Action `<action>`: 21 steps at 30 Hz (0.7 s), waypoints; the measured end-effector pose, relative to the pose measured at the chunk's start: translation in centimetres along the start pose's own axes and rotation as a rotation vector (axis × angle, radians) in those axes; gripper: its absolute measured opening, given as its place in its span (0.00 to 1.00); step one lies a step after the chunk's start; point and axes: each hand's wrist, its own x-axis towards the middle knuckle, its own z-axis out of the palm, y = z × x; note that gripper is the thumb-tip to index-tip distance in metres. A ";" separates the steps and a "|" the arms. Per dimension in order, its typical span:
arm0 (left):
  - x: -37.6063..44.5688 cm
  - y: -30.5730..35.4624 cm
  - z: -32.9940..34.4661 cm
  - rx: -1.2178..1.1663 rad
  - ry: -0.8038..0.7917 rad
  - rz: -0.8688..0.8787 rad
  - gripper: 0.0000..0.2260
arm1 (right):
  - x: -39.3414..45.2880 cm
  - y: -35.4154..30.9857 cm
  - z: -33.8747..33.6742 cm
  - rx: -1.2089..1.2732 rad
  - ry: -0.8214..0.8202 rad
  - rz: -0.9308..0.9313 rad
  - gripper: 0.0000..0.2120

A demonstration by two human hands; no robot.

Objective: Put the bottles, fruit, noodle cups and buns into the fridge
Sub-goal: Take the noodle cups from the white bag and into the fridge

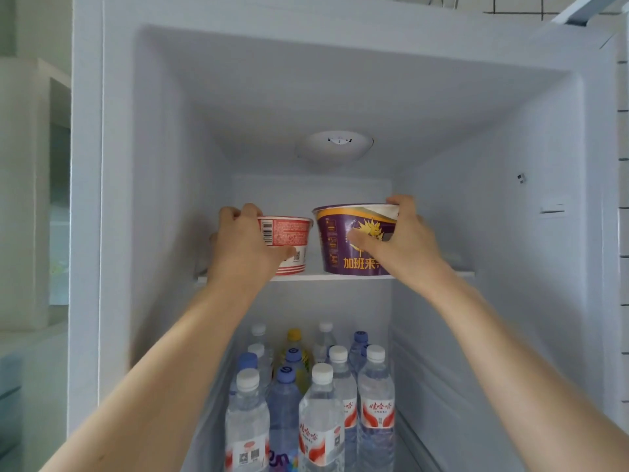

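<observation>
Both arms reach into the open fridge (153,165). My left hand (245,243) grips a red and white noodle cup (292,233) standing on the top shelf (466,274). To its right, my right hand (401,240) holds a larger purple noodle bowl (340,240), fingers over its rim and thumb on its side. The bowl's base rests on the same shelf. On the level below stand several water bottles (321,413) with white and blue caps, plus one yellow-capped bottle (294,338) at the back.
A round white thermostat dial (335,144) sits on the fridge's back wall above the shelf. The open fridge door (621,199) edge is at the far right. A pale cabinet (30,185) stands to the left of the fridge.
</observation>
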 end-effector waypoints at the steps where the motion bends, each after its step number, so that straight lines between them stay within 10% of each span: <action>1: 0.1 0.1 0.2 0.022 0.002 -0.012 0.31 | 0.2 0.1 0.1 0.011 0.015 -0.009 0.36; 21: 5.6 -0.3 3.6 0.374 -0.164 -0.003 0.16 | 5.9 0.4 2.8 0.000 -0.172 -0.036 0.23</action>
